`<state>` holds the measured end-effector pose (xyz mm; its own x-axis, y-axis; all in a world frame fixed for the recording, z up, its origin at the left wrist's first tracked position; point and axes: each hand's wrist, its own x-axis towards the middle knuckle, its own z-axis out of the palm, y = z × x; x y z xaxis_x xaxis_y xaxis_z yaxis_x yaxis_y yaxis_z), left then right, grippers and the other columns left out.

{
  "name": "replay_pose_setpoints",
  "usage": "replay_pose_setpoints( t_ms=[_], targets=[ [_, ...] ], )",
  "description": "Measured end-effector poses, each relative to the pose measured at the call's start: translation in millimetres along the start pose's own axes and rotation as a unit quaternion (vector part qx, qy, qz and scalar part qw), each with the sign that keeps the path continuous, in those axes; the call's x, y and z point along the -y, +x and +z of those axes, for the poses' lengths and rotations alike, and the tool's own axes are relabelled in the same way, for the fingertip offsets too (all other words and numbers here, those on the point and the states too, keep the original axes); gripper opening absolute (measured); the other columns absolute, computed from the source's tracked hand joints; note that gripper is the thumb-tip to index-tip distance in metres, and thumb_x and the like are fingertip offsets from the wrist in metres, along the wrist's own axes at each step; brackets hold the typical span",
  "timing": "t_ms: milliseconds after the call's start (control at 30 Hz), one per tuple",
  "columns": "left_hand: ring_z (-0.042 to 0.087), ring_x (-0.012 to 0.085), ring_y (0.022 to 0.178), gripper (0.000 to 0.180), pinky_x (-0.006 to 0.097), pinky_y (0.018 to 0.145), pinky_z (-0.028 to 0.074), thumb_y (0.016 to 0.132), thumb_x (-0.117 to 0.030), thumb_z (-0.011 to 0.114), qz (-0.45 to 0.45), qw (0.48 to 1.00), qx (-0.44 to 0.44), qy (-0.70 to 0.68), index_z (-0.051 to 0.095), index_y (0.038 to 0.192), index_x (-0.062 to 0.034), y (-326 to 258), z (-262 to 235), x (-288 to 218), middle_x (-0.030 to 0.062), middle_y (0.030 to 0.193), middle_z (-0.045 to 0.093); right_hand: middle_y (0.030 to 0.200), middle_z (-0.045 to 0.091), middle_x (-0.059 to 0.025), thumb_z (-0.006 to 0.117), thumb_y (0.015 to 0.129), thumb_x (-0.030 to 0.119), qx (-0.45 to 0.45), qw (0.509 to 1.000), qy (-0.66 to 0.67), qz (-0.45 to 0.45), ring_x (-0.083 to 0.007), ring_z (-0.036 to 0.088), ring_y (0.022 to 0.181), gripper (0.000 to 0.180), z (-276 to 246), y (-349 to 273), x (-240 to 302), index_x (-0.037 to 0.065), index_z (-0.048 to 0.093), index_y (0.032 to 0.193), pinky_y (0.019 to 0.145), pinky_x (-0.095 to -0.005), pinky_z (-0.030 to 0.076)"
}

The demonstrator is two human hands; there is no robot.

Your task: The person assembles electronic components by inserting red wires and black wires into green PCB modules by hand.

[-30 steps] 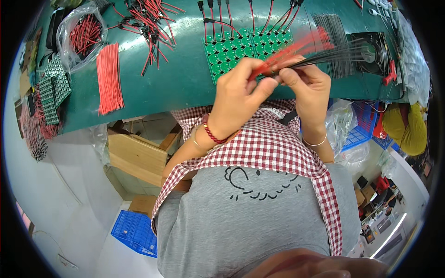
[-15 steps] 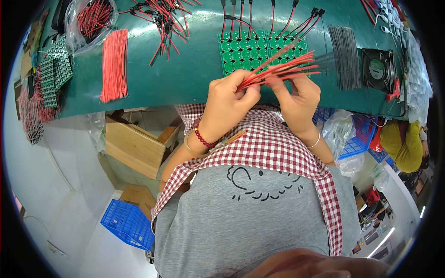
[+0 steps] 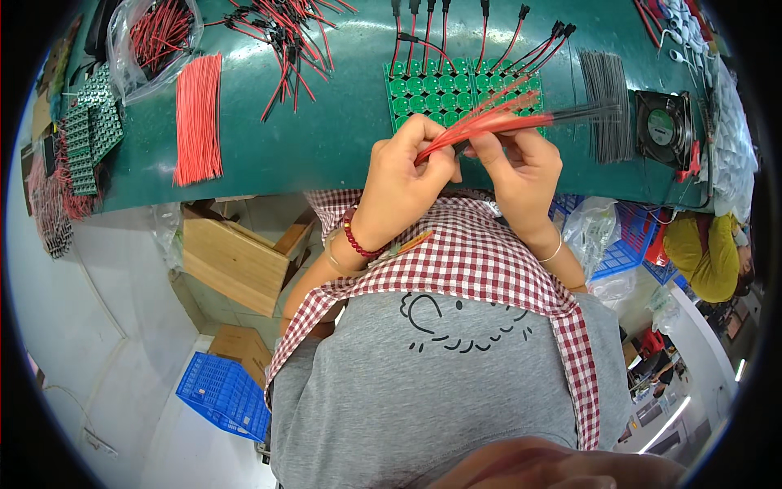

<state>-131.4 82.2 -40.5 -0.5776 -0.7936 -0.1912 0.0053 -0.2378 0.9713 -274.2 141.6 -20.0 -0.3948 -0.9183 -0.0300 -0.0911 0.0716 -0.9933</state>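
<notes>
Spreading widest: a dark-green flat worktop [image 3: 301, 147], bearing a green rectangular circuit-board panel [image 3: 438, 101]. Just below the panel, the bare left hand [image 3: 405, 179] is grasping thin red-insulated wires [image 3: 458, 132]; the bare right hand [image 3: 523, 173] is pinching thin black-insulated wires [image 3: 574, 116]. Strands could slip or tangle, I judge, should either pinch loosen. Red lengths are fanning rightward from the left fingertips, before the panel's right part; black ones are projecting beyond the right fingertips.

From my end I see a green bench [image 3: 318, 143]. On it, left to right, lie a clear bag [image 3: 122, 61], a band of red wires [image 3: 198, 122], tangled red-and-black leads [image 3: 289, 53], green circuit boards [image 3: 419, 85], a band of black wires [image 3: 605, 118] and a black fan [image 3: 658, 126]; the white pieces [image 3: 678, 37] near the rim look too distorted to identify.
</notes>
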Motion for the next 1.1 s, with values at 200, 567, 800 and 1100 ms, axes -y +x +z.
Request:
replay_pose_setpoints(
  t_ms=[200, 567, 800, 1100],
  targets=[
    [0.058, 0.0066, 0.062, 0.005, 0.021, 0.058, 0.046, 0.088, -0.001, 0.053, 0.009, 0.999, 0.006, 0.043, 0.055, 0.091, 0.0026, 2.2, 2.3, -4.4, 0.0037, 0.067, 0.062, 0.088, 0.066, -0.0066, 0.067, 0.085, 0.007, 0.020, 0.999, -0.044, -0.024, -0.0121, 0.063, 0.080, 0.016, -2.8, 7.7, 1.3, -0.004, 0.063, 0.097, 0.072, -0.0248, 0.050],
    [0.050, 0.0028, 0.051, 0.011, 0.022, 0.046, 0.038, 0.088, -0.008, 0.059, -0.010, 0.999, -0.027, 0.031, 0.060, 0.083, 0.0016, 4.1, 5.1, -0.3, 0.0030, 0.061, 0.063, 0.090, 0.065, -0.0039, 0.065, 0.087, 0.008, 0.010, 0.994, 0.090, 0.064, -0.0092, 0.060, 0.079, 0.015, -1.8, 12.1, -2.3, -0.002, 0.063, 0.099, 0.072, -0.0230, 0.049],
    [0.059, 0.0072, 0.064, 0.009, 0.020, 0.059, 0.044, 0.090, -0.005, 0.055, -0.069, 0.997, -0.006, -0.035, 0.059, 0.095, 0.0017, 5.0, 0.5, 0.4, 0.0039, 0.069, 0.063, 0.083, 0.065, -0.0046, 0.066, 0.087, 0.009, 0.021, 0.981, 0.145, 0.129, -0.0096, 0.061, 0.074, 0.013, -6.8, 19.0, -8.0, -0.002, 0.064, 0.093, 0.067, -0.0226, 0.050],
    [0.058, 0.0050, 0.065, 0.013, 0.020, 0.055, 0.042, 0.089, -0.010, 0.060, -0.034, 0.996, -0.035, -0.081, 0.063, 0.095, 0.0021, 3.5, 1.4, 9.7, 0.0026, 0.069, 0.066, 0.083, 0.066, -0.0054, 0.068, 0.084, 0.006, -0.025, 0.999, 0.043, 0.006, -0.0098, 0.061, 0.074, 0.012, 8.7, 16.0, -6.4, -0.004, 0.063, 0.086, 0.067, -0.0232, 0.050]
  ],
)
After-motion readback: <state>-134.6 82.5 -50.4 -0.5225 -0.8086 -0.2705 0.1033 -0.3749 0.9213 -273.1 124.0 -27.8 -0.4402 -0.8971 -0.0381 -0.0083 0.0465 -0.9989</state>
